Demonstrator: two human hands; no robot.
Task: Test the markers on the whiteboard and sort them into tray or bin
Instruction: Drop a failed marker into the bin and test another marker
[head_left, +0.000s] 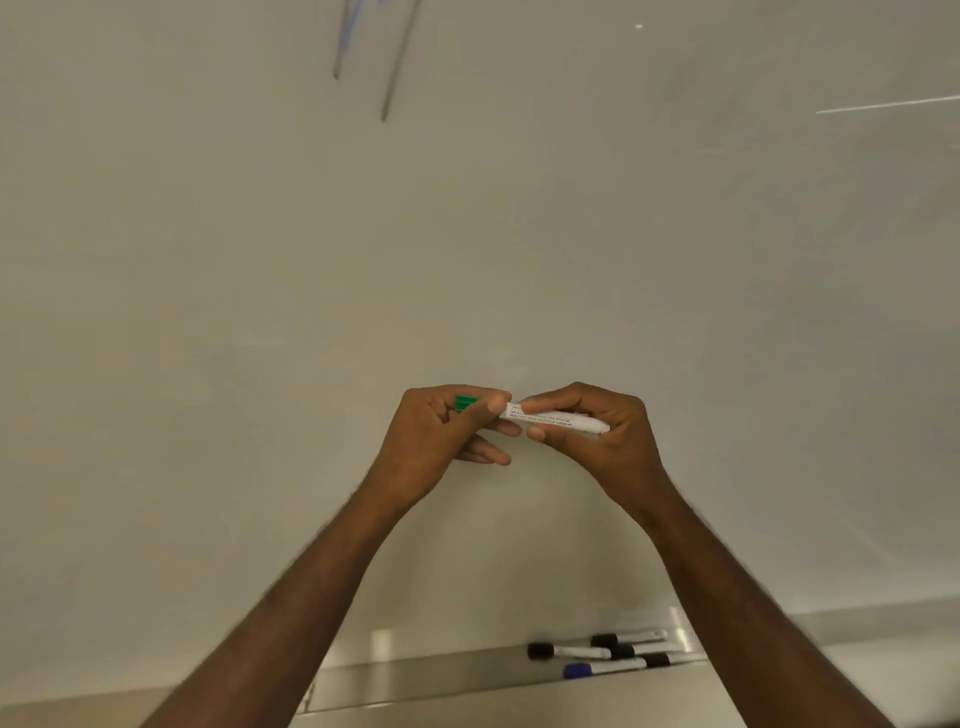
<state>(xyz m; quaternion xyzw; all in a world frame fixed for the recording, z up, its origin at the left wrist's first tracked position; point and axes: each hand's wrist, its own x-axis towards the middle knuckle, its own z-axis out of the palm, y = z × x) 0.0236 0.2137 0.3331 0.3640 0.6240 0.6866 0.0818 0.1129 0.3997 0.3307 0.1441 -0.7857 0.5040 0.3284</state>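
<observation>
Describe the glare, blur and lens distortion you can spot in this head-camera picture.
Head view: bright glare patches sit on the metal tray beside the markers; the forearms smear with motion blur near the lower edge; the hands holding the green marker stay fairly sharp; the whiteboard edges bow from the wide-angle lens.

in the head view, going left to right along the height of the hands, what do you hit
left hand → green cap gripped in it → white marker barrel → right hand gripping the barrel's right end.
</observation>
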